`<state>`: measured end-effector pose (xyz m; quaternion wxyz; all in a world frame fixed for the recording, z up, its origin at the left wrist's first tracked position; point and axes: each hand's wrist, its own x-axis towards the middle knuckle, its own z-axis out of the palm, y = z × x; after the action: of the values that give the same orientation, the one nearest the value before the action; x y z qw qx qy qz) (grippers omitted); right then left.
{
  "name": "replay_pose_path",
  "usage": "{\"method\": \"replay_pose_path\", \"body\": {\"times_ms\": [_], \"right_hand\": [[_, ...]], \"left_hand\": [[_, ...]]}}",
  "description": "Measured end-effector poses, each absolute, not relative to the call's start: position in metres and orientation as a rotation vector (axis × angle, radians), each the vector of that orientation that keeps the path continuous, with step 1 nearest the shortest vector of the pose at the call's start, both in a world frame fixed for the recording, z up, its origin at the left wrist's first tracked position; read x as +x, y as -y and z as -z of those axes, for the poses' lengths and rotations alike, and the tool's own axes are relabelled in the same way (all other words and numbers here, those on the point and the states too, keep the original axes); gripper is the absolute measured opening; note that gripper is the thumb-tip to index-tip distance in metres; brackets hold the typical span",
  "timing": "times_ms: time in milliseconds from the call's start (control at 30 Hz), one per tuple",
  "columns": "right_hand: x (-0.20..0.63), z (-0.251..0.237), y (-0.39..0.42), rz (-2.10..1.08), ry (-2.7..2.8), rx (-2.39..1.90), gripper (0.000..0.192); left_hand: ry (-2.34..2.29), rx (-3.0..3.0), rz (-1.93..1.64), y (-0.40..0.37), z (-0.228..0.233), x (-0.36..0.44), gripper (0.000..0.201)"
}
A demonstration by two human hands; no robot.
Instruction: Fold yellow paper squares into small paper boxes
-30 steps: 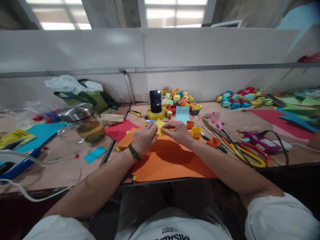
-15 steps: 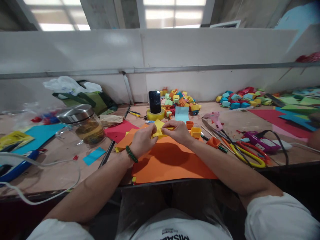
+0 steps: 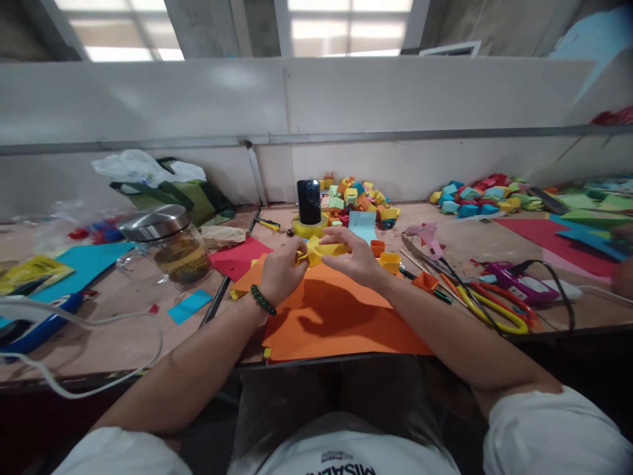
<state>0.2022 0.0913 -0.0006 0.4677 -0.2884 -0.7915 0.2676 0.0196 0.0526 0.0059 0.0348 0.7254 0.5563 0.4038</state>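
Observation:
Above a sheet of orange paper (image 3: 341,323), a piece of folded yellow paper (image 3: 316,251) is held up between both hands. My left hand (image 3: 283,272), with a green bead bracelet (image 3: 263,300) on its wrist, pinches the paper's left edge. On the opposite side my right hand (image 3: 355,258) has its thumb below and its fingers above a yellow flap. Just right of that hand stand a small yellow paper box (image 3: 390,262) and an orange one (image 3: 426,282). Parts of the yellow paper are hidden by my fingers.
Behind the hands, a phone (image 3: 309,202) leans upright by a yellow tape roll (image 3: 310,227), beside a pile of colourful paper boxes (image 3: 353,198). A glass tea jar (image 3: 180,254) stands left. Rightward lie a pink glue gun (image 3: 429,239), scissors (image 3: 494,309) and a purple power strip (image 3: 519,282).
My right hand's fingers have spread from a tight pinch and now span the right flap of the yellow paper. My left hand keeps its pinch. The view has shifted slightly.

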Motion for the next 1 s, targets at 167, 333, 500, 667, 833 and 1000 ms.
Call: {"method": "replay_pose_path", "body": {"times_ms": [167, 333, 500, 667, 833, 1000], "right_hand": [[0.206, 0.004, -0.110, -0.881, 1.770, -0.681, 0.045], [0.212, 0.011, -0.127, -1.352, 1.725, -0.816, 0.034], [0.219, 0.017, -0.137, -1.447, 1.777, -0.951, 0.036], [0.217, 0.029, -0.145, -1.466, 1.929, -0.882, 0.025], [0.219, 0.028, -0.143, -1.451, 2.027, -0.982, 0.023], [0.215, 0.027, -0.138, -1.441, 2.097, -0.861, 0.013]], "left_hand": [[-1.394, 1.999, -1.420, -0.062, -0.002, 0.017, 0.007], [-1.308, 1.825, -1.267, -0.068, -0.003, 0.015, 0.016], [-1.362, 1.623, -0.842, -0.075, 0.006, 0.005, 0.020], [-1.534, 1.872, -0.659, -0.079, 0.019, 0.004, 0.017], [-1.589, 1.952, -0.692, -0.077, 0.014, 0.008, 0.013], [-1.546, 1.946, -0.740, -0.077, 0.015, 0.011, 0.013]]}}
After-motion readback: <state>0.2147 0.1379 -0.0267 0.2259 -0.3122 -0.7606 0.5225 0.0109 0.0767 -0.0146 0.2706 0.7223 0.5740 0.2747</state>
